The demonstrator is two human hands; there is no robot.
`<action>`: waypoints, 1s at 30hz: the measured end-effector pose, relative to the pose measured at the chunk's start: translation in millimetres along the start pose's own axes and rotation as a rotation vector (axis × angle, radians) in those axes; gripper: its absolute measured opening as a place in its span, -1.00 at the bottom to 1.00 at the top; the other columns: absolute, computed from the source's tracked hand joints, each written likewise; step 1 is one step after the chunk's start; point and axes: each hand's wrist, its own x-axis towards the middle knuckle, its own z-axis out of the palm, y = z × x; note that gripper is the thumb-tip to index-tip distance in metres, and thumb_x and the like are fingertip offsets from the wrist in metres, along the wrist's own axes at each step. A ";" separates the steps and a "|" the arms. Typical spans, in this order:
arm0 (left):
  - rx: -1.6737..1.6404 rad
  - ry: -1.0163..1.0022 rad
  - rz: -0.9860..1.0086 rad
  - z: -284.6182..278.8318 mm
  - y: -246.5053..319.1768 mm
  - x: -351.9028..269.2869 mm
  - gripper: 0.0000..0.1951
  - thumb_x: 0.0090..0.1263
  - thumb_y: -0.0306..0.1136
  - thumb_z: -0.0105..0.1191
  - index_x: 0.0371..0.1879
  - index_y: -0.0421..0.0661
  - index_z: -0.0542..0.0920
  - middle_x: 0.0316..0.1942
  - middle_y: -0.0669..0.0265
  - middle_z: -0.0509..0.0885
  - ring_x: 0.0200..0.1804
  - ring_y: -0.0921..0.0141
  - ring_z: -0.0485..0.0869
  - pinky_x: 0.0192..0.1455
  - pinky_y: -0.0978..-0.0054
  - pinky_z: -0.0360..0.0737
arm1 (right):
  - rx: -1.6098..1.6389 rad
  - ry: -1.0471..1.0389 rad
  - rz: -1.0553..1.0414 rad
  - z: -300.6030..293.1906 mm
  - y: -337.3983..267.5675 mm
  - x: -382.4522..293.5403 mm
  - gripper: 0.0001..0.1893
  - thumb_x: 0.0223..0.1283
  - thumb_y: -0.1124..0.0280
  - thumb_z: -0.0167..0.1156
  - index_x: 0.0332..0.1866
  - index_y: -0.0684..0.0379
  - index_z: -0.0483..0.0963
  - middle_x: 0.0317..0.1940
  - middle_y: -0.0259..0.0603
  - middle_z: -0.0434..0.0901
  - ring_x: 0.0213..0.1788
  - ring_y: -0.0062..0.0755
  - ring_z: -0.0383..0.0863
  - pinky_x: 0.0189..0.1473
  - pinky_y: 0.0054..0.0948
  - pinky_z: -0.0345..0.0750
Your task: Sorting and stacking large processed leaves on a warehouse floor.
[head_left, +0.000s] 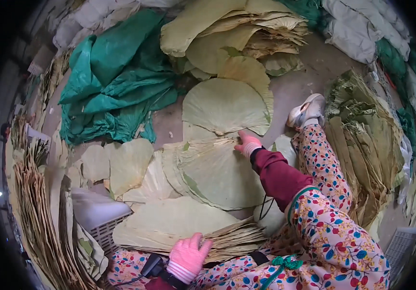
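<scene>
My left hand, in a pink knitted glove, rests at the near edge of a stack of large dried leaves by my lap. Its fingers are spread, and it is hidden whether they press on the leaves. Farther out, my right hand, gloved alike, reaches to the rim of a pile of broad pale-green leaves. Its fingertips lie where that pile meets a rounded leaf; whether they pinch a leaf cannot be told.
Crumpled green plastic sheeting lies at the upper left. A thick leaf stack is at the top, with more folded leaves beyond my right leg. Upright leaves and a white plastic basket stand left. White sacks are upper right.
</scene>
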 end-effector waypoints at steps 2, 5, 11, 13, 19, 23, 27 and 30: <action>-0.009 0.006 -0.005 -0.5 2.3 2.2 -0.72 0.09 -0.35 -0.04 -0.16 0.04 0.47 -0.17 0.18 0.47 -0.27 0.25 0.52 -0.23 0.34 0.44 | -0.005 -0.101 0.021 5.5 0.9 8.1 -0.37 -0.13 0.22 0.18 0.16 0.06 0.23 0.01 -0.09 0.43 0.05 -0.14 0.42 0.04 -0.29 0.38; -0.027 0.035 0.007 -0.9 3.4 3.5 -0.72 0.09 -0.36 -0.05 -0.16 0.04 0.47 -0.17 0.18 0.46 -0.27 0.25 0.52 -0.24 0.34 0.44 | 0.030 0.003 -0.054 18.2 12.0 19.1 -0.37 -0.17 0.23 0.20 0.14 0.11 0.28 -0.07 -0.05 0.49 -0.02 -0.11 0.47 0.00 -0.32 0.41; -0.026 0.027 0.020 2.3 -2.7 0.5 -0.71 0.10 -0.37 -0.05 -0.15 0.02 0.47 -0.17 0.17 0.45 -0.30 0.25 0.51 -0.24 0.32 0.43 | -0.202 0.105 -0.138 30.1 -8.7 13.1 -0.50 -0.15 0.29 0.19 0.02 0.09 0.38 -0.10 -0.07 0.48 -0.01 -0.09 0.44 0.01 -0.28 0.40; -0.029 0.038 0.023 -0.2 -4.1 -1.3 -0.71 0.10 -0.37 -0.05 -0.15 0.02 0.47 -0.17 0.17 0.45 -0.30 0.25 0.51 -0.25 0.32 0.43 | -0.187 0.136 -0.160 27.6 -13.4 4.8 -0.60 -0.11 0.37 0.16 -0.04 0.10 0.40 -0.11 -0.06 0.46 -0.01 -0.05 0.42 0.01 -0.24 0.39; -0.092 0.107 0.006 -25.7 -2.9 -7.2 -0.69 0.06 -0.35 -0.02 -0.15 0.03 0.49 -0.14 0.14 0.47 -0.25 0.24 0.52 -0.22 0.32 0.44 | -0.071 0.125 -0.302 29.5 -8.8 15.9 -0.70 -0.03 0.39 0.09 -0.10 0.05 0.42 -0.09 -0.01 0.42 -0.08 0.03 0.45 -0.04 -0.21 0.42; -0.056 0.204 -0.010 -19.6 -10.6 -13.3 -0.69 0.00 -0.38 0.03 -0.20 -0.01 0.51 -0.12 0.19 0.48 -0.15 0.26 0.50 -0.17 0.35 0.44 | 0.041 0.121 -0.302 27.0 -20.2 32.6 -0.70 -0.04 0.39 0.08 -0.10 0.01 0.43 -0.10 0.03 0.42 -0.09 0.03 0.46 -0.03 -0.22 0.42; -0.076 0.174 -0.046 -9.1 -14.7 -13.0 -0.61 -0.05 -0.39 0.06 -0.14 0.01 0.49 -0.07 0.22 0.46 -0.13 0.24 0.49 -0.14 0.34 0.44 | -0.110 0.091 -0.227 52.2 -27.1 27.4 -0.69 -0.05 0.29 0.06 -0.11 -0.01 0.45 -0.10 -0.08 0.46 -0.06 -0.07 0.46 -0.01 -0.25 0.41; -0.073 0.064 0.003 -9.4 -17.2 -6.5 -0.66 0.03 -0.35 -0.01 -0.14 0.02 0.49 -0.12 0.13 0.47 -0.23 0.23 0.53 -0.20 0.30 0.44 | -0.054 0.088 -0.250 58.4 -43.8 9.1 -0.66 -0.05 0.28 0.06 -0.08 -0.03 0.44 -0.07 -0.11 0.44 -0.02 -0.10 0.44 0.01 -0.25 0.40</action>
